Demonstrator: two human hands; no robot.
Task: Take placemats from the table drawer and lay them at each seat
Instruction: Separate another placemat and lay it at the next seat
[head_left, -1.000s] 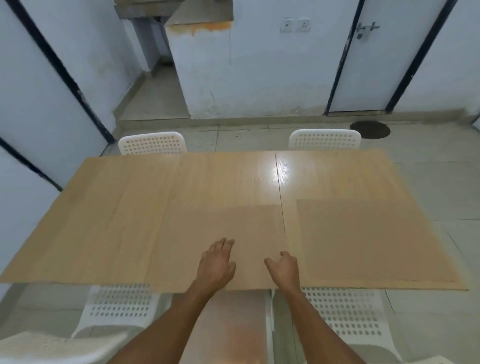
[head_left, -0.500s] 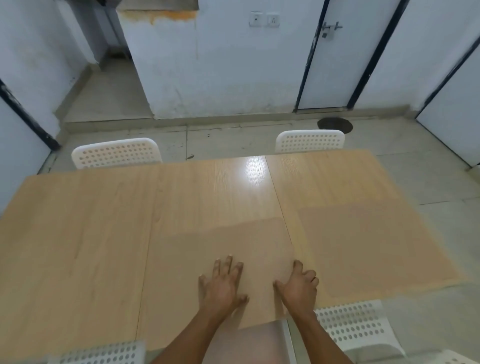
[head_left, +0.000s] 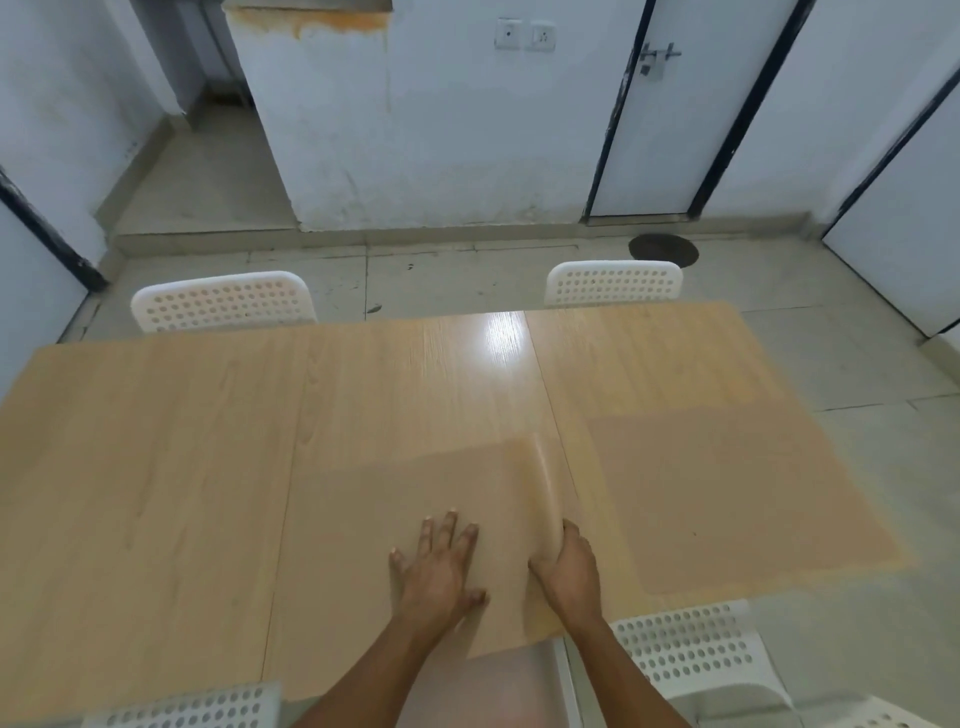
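A tan placemat lies on the wooden table in front of me, near the front edge. My left hand rests flat on it with fingers spread. My right hand grips the mat's right edge, which is lifted and curled upward. A second tan placemat lies flat at the right front seat. Below the table's front edge, part of a pale drawer shows between my forearms.
Two white perforated chairs stand at the far side. Another white chair is at the near right, and one at the near left. Beyond are tiled floor, white walls and a door.
The view has shifted closer to the table and rightward. My right hand has lifted and curled the near mat's right edge; my left hand stays pressed on the mat.
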